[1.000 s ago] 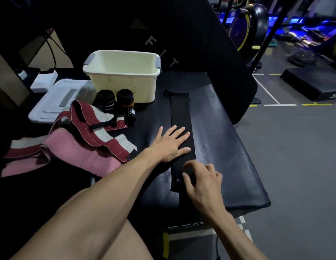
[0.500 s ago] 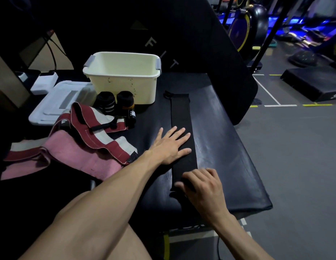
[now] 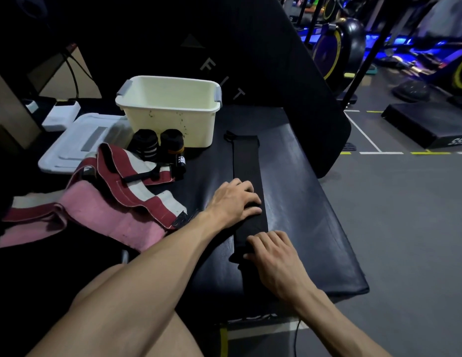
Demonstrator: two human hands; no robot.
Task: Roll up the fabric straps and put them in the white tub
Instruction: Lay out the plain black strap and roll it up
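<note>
You are working one black strap (image 3: 246, 161) that is lying lengthwise on the black bench (image 3: 302, 202), its long axis running from 6 toward 12 o'clock.

Your left hand (image 3: 235, 199) is pressing mid-strap with fingers curled over it; your right hand (image 3: 272, 256) is gripping the near end, which looks bunched, though dark fabric is making it hard to read. At 11 o'clock one white tub (image 3: 168, 109) is standing, two rolled black straps (image 3: 157, 146) touching its front; a red, white and pink strap pile (image 3: 108, 199) is lying at 9 o'clock, partly cut off.
</note>
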